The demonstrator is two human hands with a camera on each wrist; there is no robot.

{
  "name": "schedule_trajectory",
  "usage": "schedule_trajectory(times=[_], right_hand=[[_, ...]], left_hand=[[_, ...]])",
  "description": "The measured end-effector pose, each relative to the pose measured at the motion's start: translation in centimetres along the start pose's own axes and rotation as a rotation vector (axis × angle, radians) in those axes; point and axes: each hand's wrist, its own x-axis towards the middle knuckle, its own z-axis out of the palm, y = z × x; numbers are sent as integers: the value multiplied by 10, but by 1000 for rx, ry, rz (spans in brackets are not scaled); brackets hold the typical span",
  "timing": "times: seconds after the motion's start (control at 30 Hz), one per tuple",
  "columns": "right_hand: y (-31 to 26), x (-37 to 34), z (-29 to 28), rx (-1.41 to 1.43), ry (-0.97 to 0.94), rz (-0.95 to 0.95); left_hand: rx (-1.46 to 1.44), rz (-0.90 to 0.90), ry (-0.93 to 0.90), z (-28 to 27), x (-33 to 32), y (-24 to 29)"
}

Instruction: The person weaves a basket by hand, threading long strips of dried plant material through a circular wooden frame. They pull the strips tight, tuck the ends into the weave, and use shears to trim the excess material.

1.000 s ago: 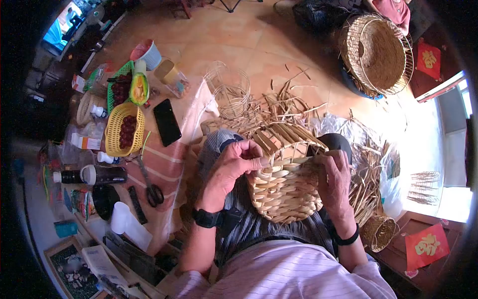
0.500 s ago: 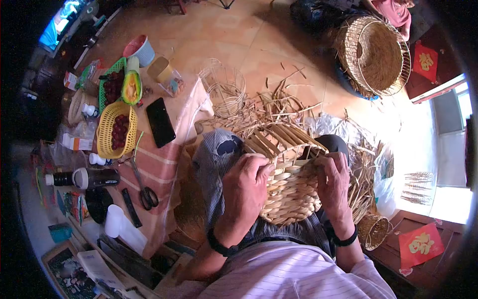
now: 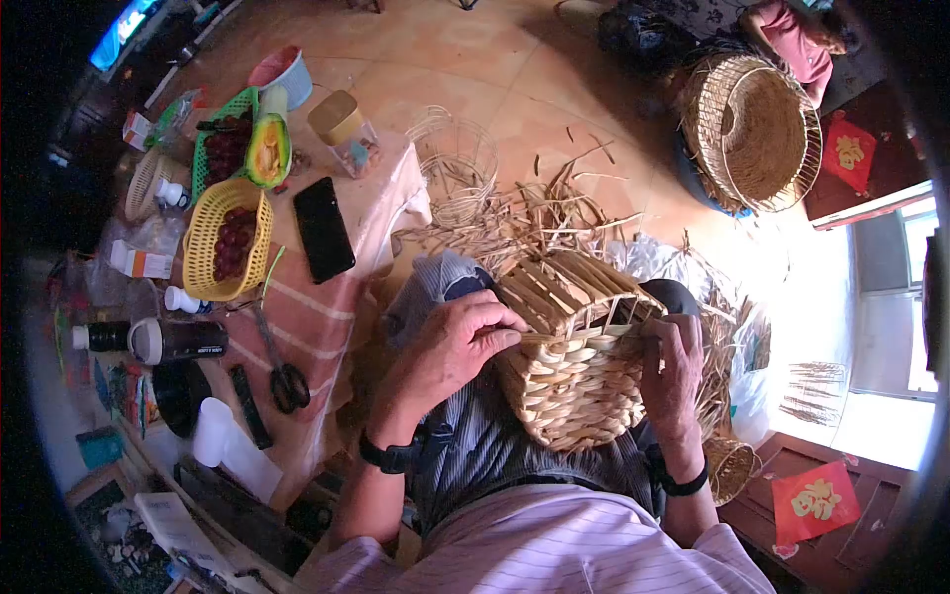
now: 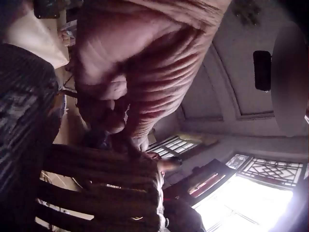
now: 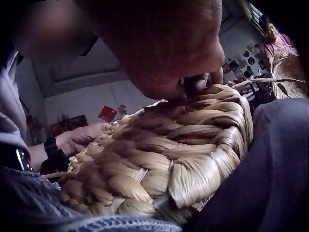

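Note:
A half-woven basket (image 3: 574, 391) of thick pale plant strands rests on the person's lap, its flat slats (image 3: 559, 287) spanning the far side. The left hand (image 3: 445, 346) is at the basket's upper left corner, thumb and fingers pinching a strand along the edge. At the right end of the same edge, the right hand (image 3: 675, 371) grips the weave with curled fingers. Chunky braided rows (image 5: 154, 159) fill the right wrist view, with the right hand (image 5: 169, 53) bent over their top. In the left wrist view, the left hand (image 4: 145, 63) hangs over the dark slats (image 4: 96, 179).
To the left, a cloth-covered table (image 3: 312, 337) bears scissors (image 3: 287, 381), a phone (image 3: 324, 230), a yellow basket (image 3: 252, 272) of fruit and bottles. Loose dry strands (image 3: 554, 203) litter the floor ahead. A large round basket (image 3: 762, 129) stands at the back right near another person (image 3: 792, 45).
The left hand has shifted left, off the basket's front face to its upper left corner. The basket now shows more of its slats. The right hand stays at the right edge.

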Motion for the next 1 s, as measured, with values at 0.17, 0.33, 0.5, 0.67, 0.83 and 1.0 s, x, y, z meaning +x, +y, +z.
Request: schedule_trajectory(times=[0.17,0.33,0.5,0.67,0.83,1.0], right_hand=[[7,-4,2,17,-46,16],[2,-1,0,3,-38,5],[2,0,0,25,-37,7],[-3,4,-7,13,-58,-2],[0,5,-8,49,-72,-5],[6,1,-5,88,-46,-11]], left_hand=[[8,62,50,-2,8,-3],[94,44,85,7,29,5],[68,-67,21,13,36,2],[40,-203,-24,13,39,5],[137,-255,-27,20,49,3],[403,-85,103,25,46,23]])
